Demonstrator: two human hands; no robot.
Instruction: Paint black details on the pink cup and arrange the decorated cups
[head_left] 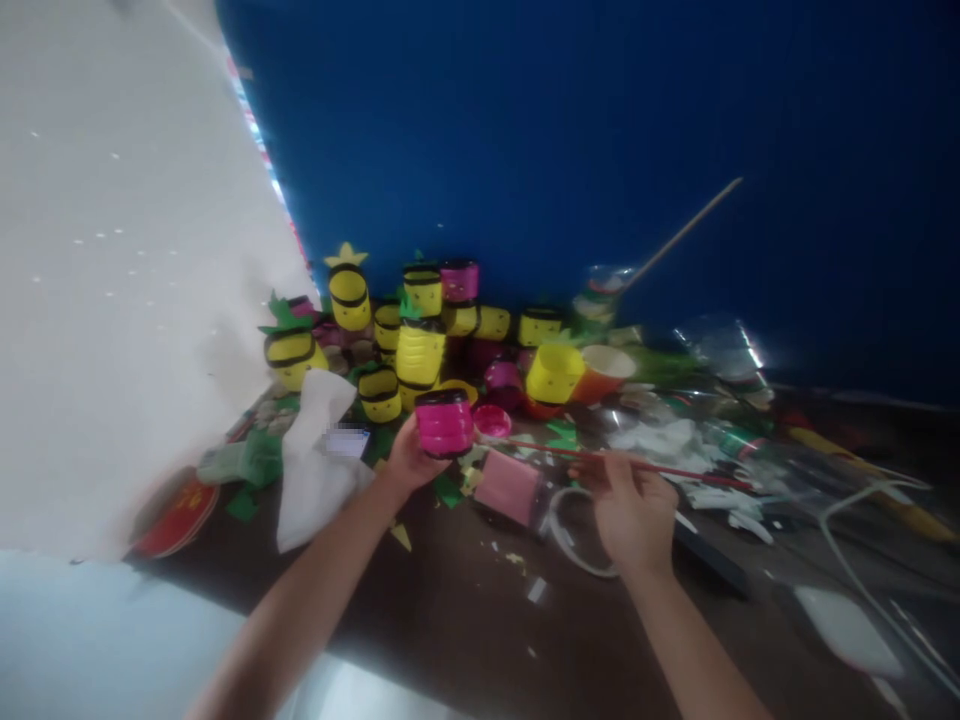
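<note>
My left hand (411,458) is wrapped round the side of a bright pink cup (445,425) with a black rim. In my right hand (632,495) a long thin red brush (555,450) is pinched, its tip pointing left. That tip lies near a small open pot of pink paint (493,422), just right of the pink cup. Below the brush a pink block (508,487) rests on the dark table (480,610). Whether the brush tip touches the pot is too blurred to tell.
Yellow cups (555,373) with black bands stand stacked behind. A white cloth (315,460) and red bowl (178,515) lie left. Toward the right are a coiled white cable (574,545), clear plastic bottles, white scraps (667,440) and a white charger-like object (847,628).
</note>
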